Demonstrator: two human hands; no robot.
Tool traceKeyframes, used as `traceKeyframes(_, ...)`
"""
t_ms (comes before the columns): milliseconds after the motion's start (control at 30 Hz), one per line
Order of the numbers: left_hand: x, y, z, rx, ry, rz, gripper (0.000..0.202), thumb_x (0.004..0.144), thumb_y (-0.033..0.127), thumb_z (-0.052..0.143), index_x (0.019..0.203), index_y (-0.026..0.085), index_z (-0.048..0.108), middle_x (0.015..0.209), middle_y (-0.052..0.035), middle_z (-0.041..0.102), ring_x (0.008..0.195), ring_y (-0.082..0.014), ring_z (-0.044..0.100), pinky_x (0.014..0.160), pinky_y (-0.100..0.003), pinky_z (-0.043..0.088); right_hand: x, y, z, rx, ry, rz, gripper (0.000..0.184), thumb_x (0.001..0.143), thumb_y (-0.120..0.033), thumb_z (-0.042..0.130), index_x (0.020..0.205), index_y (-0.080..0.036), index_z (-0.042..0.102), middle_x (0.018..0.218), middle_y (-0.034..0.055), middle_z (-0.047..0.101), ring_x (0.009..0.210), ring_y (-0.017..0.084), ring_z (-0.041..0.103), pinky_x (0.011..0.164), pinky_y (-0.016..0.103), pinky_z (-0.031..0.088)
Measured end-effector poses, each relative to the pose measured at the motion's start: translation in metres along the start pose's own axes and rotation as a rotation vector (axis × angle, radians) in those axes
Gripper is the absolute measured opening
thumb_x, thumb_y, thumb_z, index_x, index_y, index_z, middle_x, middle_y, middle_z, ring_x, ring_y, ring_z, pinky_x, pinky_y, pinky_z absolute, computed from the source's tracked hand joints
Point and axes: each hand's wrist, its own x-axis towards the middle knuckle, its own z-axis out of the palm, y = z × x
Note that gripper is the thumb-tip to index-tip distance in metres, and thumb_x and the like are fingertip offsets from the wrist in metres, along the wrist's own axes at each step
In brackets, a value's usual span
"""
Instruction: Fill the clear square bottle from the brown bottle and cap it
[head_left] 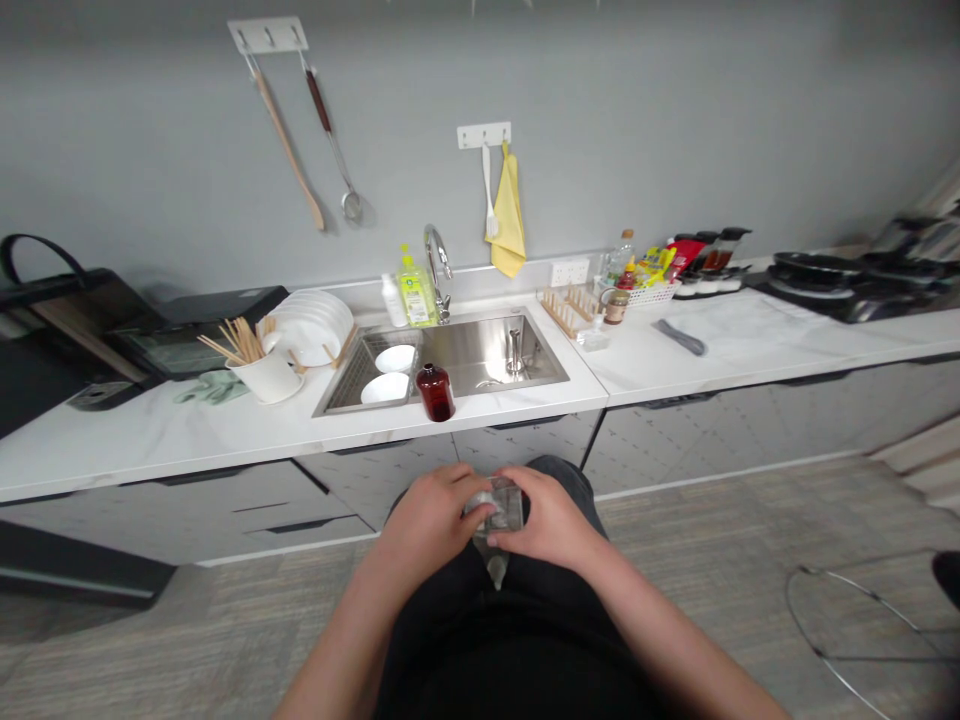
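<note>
Both my hands are held low in front of my lap, around a clear, square-sided bottle-like container [508, 508]. My left hand [442, 508] grips its left side, the thumb lying over it. On the right side, my right hand [541, 515] closes round it with thumb and fingers. A narrower pale piece [496, 570] shows below the container, toward my body; whether it is part of it I cannot tell. An amber bottle [436, 393], with no cap visible, stands upright on the counter's front edge, beyond my hands.
Behind the amber bottle is a steel sink [480, 350] with white bowls [386, 388] in its left rack. White plates [311, 325] and a chopstick holder [268, 378] stand left. To the right are a wooden rack [566, 310], a condiment basket [649, 293] and a stove [855, 285].
</note>
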Motion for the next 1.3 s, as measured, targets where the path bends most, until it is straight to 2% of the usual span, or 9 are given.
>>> traceKeyframes(167,0.001,-0.007,0.002,0.038,-0.033,0.039,0.013,0.105,0.022,0.083,0.117,0.027,0.085,0.109,-0.0047,0.082,0.099,-0.0249,0.079,0.088,-0.038,0.061,0.0,0.006,0.004,-0.008,-0.013,0.017,0.068,0.066,-0.027,0.107,0.127,-0.028,0.078,0.126,0.0076,0.086,0.112,0.034,0.082,0.1,0.045,0.063)
traceKeyframes(433,0.003,-0.013,0.006,0.079,-0.045,0.061,0.019,0.105,0.023,0.084,0.123,0.028,0.085,0.11,-0.0044,0.084,0.097,-0.0263,0.077,0.09,-0.041,0.059,0.002,0.014,0.007,0.012,-0.028,0.028,0.067,0.066,-0.028,0.108,0.126,-0.027,0.079,0.123,0.0065,0.086,0.109,0.033,0.082,0.098,0.043,0.061)
traceKeyframes(600,0.004,-0.017,0.006,0.07,-0.052,0.122,0.02,0.108,0.019,0.078,0.125,0.028,0.084,0.112,-0.0049,0.083,0.101,-0.0264,0.077,0.091,-0.041,0.058,0.004,0.016,0.005,0.065,-0.051,0.033,0.063,0.065,-0.027,0.108,0.121,-0.026,0.08,0.115,0.004,0.086,0.101,0.03,0.081,0.09,0.04,0.059)
traceKeyframes(767,0.005,-0.021,0.005,0.019,-0.031,0.05,0.028,0.106,0.024,0.082,0.134,0.028,0.082,0.119,-0.0054,0.086,0.108,-0.0287,0.08,0.099,-0.044,0.061,0.013,0.015,0.004,0.099,-0.058,0.03,0.058,0.066,-0.027,0.108,0.117,-0.027,0.081,0.113,0.0026,0.086,0.1,0.029,0.08,0.088,0.038,0.059)
traceKeyframes(900,0.006,-0.019,0.005,-0.068,0.066,-0.012,0.03,0.108,0.026,0.08,0.138,0.028,0.079,0.127,-0.0076,0.086,0.117,-0.0306,0.081,0.104,-0.047,0.062,0.021,0.015,0.002,0.134,-0.036,0.01,0.059,0.068,-0.03,0.109,0.12,-0.026,0.081,0.118,0.0051,0.087,0.105,0.03,0.081,0.09,0.039,0.061)
traceKeyframes(1000,0.006,-0.015,0.002,-0.117,0.133,-0.043,0.026,0.108,0.026,0.078,0.134,0.026,0.079,0.124,-0.0081,0.083,0.116,-0.0305,0.08,0.102,-0.046,0.062,0.025,0.008,-0.002,0.165,-0.027,-0.014,0.063,0.071,-0.033,0.109,0.126,-0.026,0.08,0.121,0.0053,0.087,0.107,0.03,0.082,0.095,0.041,0.062)
traceKeyframes(1167,0.004,-0.012,-0.006,-0.133,0.172,-0.081,0.008,0.105,0.028,0.081,0.107,0.023,0.075,0.107,-0.0054,0.077,0.102,-0.0279,0.077,0.089,-0.04,0.058,0.029,-0.006,-0.007,0.189,-0.028,-0.042,0.068,0.068,-0.035,0.111,0.128,-0.026,0.08,0.12,0.0052,0.087,0.104,0.031,0.082,0.094,0.042,0.063)
traceKeyframes(1300,0.002,-0.014,0.0,-0.183,0.201,-0.082,0.011,0.106,0.03,0.08,0.11,0.023,0.073,0.112,-0.006,0.078,0.106,-0.0278,0.077,0.094,-0.04,0.058,0.026,-0.006,-0.009,0.166,-0.022,-0.036,0.07,0.068,-0.035,0.11,0.131,-0.027,0.08,0.122,0.006,0.087,0.107,0.032,0.082,0.098,0.045,0.064)
